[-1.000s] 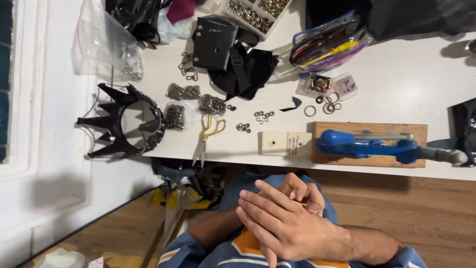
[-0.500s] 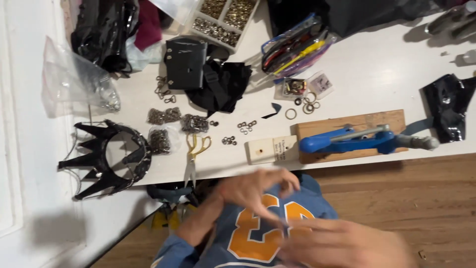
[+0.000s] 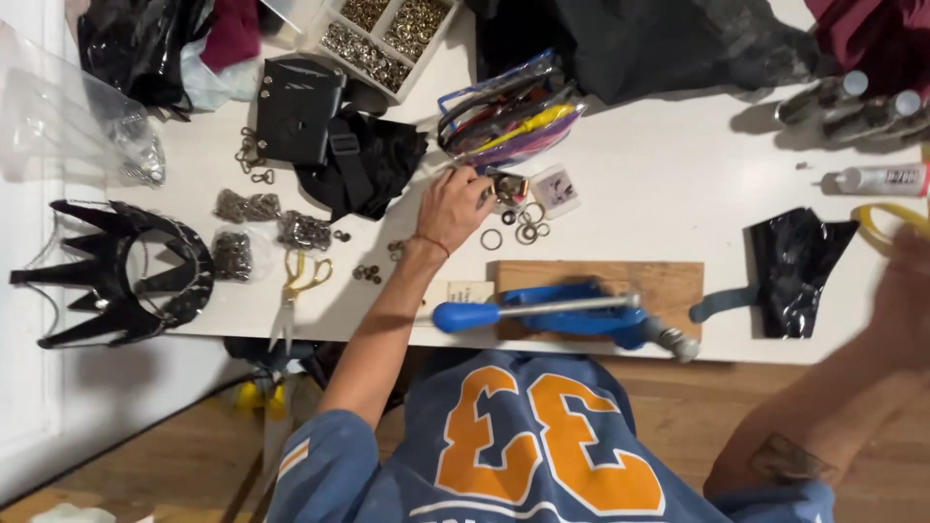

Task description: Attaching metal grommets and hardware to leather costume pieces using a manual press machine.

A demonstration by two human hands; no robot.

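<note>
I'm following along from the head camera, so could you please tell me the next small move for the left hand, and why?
Probably close the fingers on one small bag: the left hand already rests at the bags beside the loose metal rings, fingers spread, apparently holding nothing.

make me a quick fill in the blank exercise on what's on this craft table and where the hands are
1. The left hand reaches among small metal ____ on the white table.
2. The blue-handled press is mounted on a ____ board.
3. The scissors near the table's edge have ____ handles.
4. The black spiked crown lies at the table's ____ end.

Missing words: rings; wooden; yellow; left
</note>
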